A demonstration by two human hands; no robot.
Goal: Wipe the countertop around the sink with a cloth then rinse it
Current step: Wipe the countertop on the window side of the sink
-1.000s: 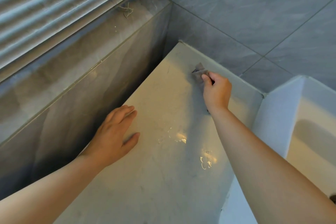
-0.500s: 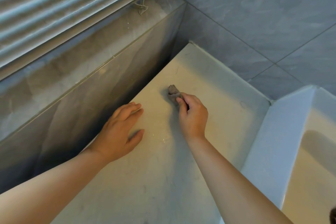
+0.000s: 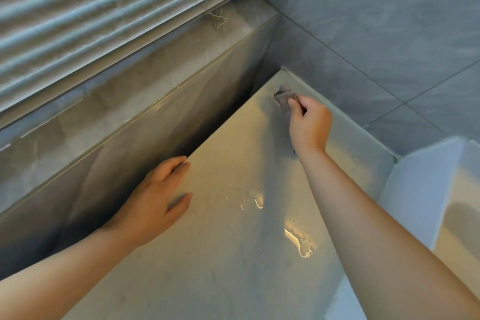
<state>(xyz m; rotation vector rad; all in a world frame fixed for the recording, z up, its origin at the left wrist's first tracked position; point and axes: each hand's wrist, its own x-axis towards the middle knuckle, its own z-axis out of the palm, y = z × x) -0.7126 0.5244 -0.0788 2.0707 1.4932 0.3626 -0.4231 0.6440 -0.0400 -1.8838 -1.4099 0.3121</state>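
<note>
Grey tiled corner, pale tabletop (image 3: 220,254), right hand (image 3: 310,125) grip closed on cloth (image 3: 283,97), left hand (image 3: 155,202) open flat nearby

No readable text, labels, brands, numbers or signs anywhere

1. Blinds (image 3: 109,15) with horizontal slats fill the upper left, lit pale and bluish.
2. A tangled cord (image 3: 217,19) hangs at the bottom edge of the blinds, over the sill (image 3: 166,60).
3. The sill is grey marbled stone, sloping down to the left.
4. Below it a glossy stone panel (image 3: 145,138) drops into shadow.
5. The right wall (image 3: 376,21) is large grey-blue marbled tiles with thin dark grout lines.
6. Warm light glints off wet patches (image 3: 298,241) lower down.
</note>
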